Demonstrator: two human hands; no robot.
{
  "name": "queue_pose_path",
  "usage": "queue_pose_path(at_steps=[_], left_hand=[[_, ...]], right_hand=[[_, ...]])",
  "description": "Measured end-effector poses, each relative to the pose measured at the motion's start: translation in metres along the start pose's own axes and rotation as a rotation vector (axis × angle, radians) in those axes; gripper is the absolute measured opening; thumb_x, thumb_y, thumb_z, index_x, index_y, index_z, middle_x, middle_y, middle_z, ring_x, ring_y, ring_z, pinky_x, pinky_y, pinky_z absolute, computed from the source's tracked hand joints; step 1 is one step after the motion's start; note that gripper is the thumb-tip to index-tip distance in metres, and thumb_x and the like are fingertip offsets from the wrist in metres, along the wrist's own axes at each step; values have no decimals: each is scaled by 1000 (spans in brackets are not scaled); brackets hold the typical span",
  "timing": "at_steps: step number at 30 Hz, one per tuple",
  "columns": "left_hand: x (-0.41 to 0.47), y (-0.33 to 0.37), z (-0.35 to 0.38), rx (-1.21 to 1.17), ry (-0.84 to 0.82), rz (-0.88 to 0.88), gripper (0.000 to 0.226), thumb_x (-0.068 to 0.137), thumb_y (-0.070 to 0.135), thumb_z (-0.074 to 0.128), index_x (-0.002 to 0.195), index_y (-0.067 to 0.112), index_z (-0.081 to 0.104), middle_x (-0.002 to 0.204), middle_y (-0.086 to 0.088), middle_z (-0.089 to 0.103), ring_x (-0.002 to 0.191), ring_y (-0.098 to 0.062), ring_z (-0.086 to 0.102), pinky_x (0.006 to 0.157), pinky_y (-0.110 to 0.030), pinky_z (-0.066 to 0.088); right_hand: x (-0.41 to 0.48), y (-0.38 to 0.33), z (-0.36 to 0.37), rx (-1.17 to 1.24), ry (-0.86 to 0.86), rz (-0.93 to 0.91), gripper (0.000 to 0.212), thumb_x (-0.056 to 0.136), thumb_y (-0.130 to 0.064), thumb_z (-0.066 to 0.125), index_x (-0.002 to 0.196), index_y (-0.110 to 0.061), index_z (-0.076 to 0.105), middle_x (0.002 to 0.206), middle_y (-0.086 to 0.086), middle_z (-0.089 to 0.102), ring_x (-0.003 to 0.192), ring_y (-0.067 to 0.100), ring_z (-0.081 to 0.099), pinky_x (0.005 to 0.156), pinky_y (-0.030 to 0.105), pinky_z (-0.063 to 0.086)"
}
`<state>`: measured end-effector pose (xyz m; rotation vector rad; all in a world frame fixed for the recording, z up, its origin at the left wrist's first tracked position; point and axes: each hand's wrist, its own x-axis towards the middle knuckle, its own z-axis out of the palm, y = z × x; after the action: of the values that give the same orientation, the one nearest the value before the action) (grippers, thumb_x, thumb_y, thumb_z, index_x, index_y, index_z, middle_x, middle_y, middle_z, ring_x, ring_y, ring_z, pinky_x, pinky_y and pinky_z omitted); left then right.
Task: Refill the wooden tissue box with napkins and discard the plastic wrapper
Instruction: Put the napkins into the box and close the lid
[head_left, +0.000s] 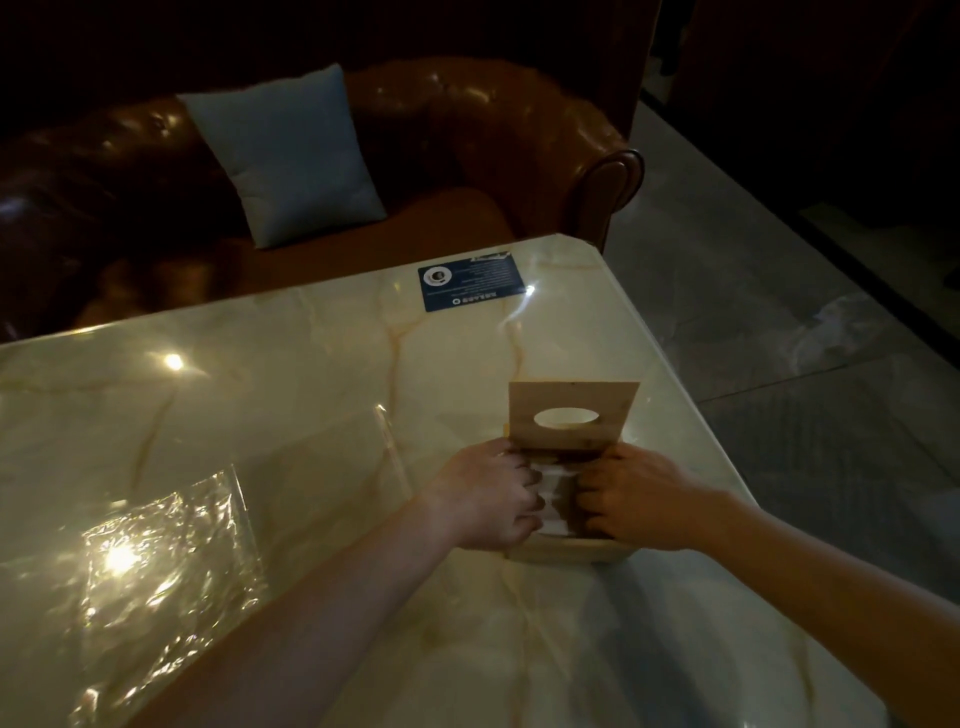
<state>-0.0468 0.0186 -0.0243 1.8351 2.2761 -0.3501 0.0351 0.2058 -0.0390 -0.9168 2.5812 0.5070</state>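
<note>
The wooden tissue box (566, 550) stands on the marble table near its right edge. Its lid (571, 415), with an oval hole, is raised upright at the far side. White napkins (558, 499) lie inside the box. My left hand (485, 496) and my right hand (639, 501) are both over the open box, fingers curled down onto the napkins from either side. The clear plastic wrapper (156, 561) lies crumpled and flat on the table at the left, apart from both hands.
A blue printed card (471, 285) lies at the table's far edge. Behind the marble table (311, 374) is a brown leather sofa (467, 135) with a grey cushion (291, 156). A tiled floor (779, 291) runs along the right.
</note>
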Motion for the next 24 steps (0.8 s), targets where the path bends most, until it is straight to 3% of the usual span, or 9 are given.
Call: queue_pose_path(at_steps=[3,5,9,12,16,18,21,24], left_hand=[[1,3,5,15,6,-16,49,94,39,25,101,18,69,107,-1,69,110,-23,52,108,-36,28],[1,3,4,19,-7,-22,49,95,39,27,102,18,70,103,-2,70,107,-24,53,109,-35,26],[1,3,-3,34,-53,-41,46,95,39,30,105,16,69,104,-3,70,107,-24,52,111,-35,25],[1,5,-4,13,-32,-71,45,93,37,34,102,10,69,102,-6,71,105,-24,53,110,-34,25],[2,4,-5,-7,-13,-68,42,91,35,38,96,8,70,99,-6,71,103,-24,55,107,-35,29],[0,3,-9,-65,31,-40,37,90,33,40,91,10,69,96,-5,70,99,-23,57,100,-36,35],[-9,3,-12,-390,303,-120,27,89,31,49,85,13,70,87,-4,73,86,-23,63,84,-33,44],[-21,4,-10,-675,664,-297,23,83,28,58,74,11,71,72,-5,72,66,-19,64,68,-29,48]], right_hand=[[2,-2,-2,-13,-130,29,35,93,-24,40,126,-17,50,135,5,51,130,30,36,112,46,23],[6,-3,-7,18,-234,70,36,93,-27,39,127,-18,51,135,4,51,130,28,37,111,44,24],[6,-2,-14,18,-301,80,28,92,-25,43,108,-17,64,111,4,66,113,27,53,106,41,31],[3,-1,-14,21,-236,96,23,91,-24,46,97,-15,67,99,5,69,103,26,58,106,41,31],[-4,-3,-8,74,0,100,27,93,-22,40,95,-12,66,99,6,69,102,25,59,107,41,32],[-11,-4,-8,146,190,125,22,90,-20,46,92,-14,67,97,3,71,98,20,62,101,37,42],[-22,-7,-8,353,547,264,6,74,-12,68,74,-18,71,76,-2,73,74,16,68,71,35,58],[-29,-6,-7,675,751,446,10,71,-1,73,79,-7,72,76,8,73,71,23,69,67,40,58]])
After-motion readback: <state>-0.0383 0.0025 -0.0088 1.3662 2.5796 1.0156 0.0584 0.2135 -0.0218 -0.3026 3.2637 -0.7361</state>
